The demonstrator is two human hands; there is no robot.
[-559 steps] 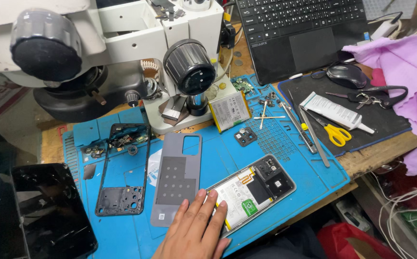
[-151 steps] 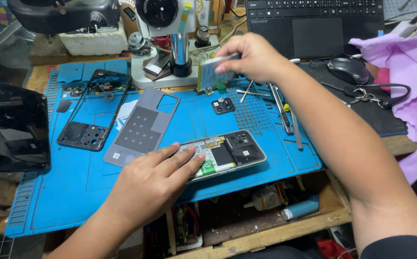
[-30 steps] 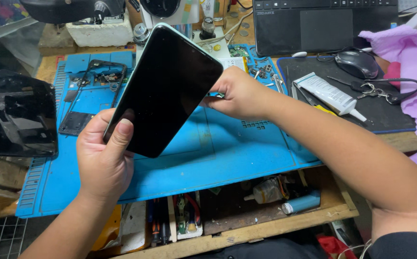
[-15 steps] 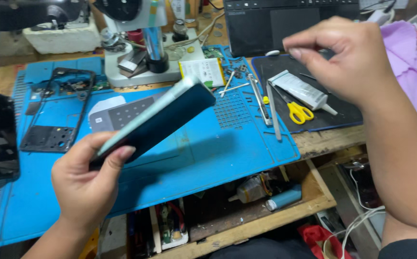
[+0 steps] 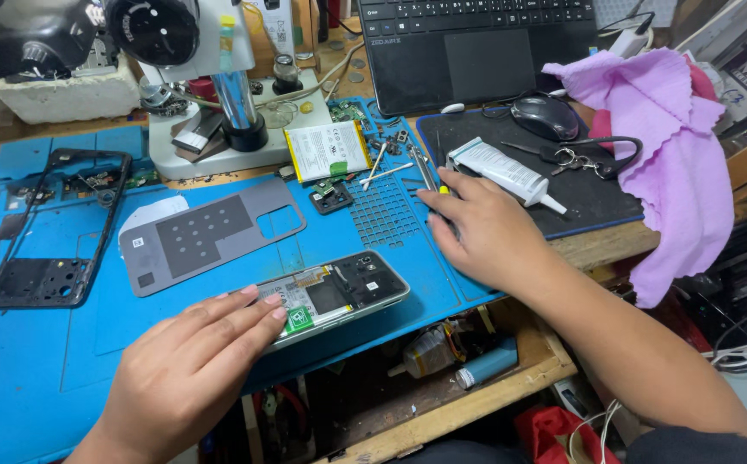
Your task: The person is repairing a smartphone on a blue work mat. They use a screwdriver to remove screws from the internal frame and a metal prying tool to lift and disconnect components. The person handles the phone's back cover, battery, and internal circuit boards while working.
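Note:
An opened phone (image 5: 339, 292) lies face down on the blue work mat (image 5: 219, 344), its circuit boards showing. My left hand (image 5: 189, 369) rests flat on its near end, fingers spread. My right hand (image 5: 485, 228) is at the mat's right edge, fingers lying over thin hand tools (image 5: 425, 167); whether it grips one is hidden. A grey back cover (image 5: 210, 232) lies beside the phone. A loose battery (image 5: 326, 150) sits further back.
A black phone frame (image 5: 55, 228) lies at the left. A microscope base (image 5: 227, 129) stands at the back. A glue tube (image 5: 502, 172), mouse (image 5: 545, 116), keys and purple cloth (image 5: 674, 163) sit on the right near a laptop (image 5: 476, 43).
The phone, held up in my left hand half a second ago, now lies on the mat. My right hand came down from the air onto the tools.

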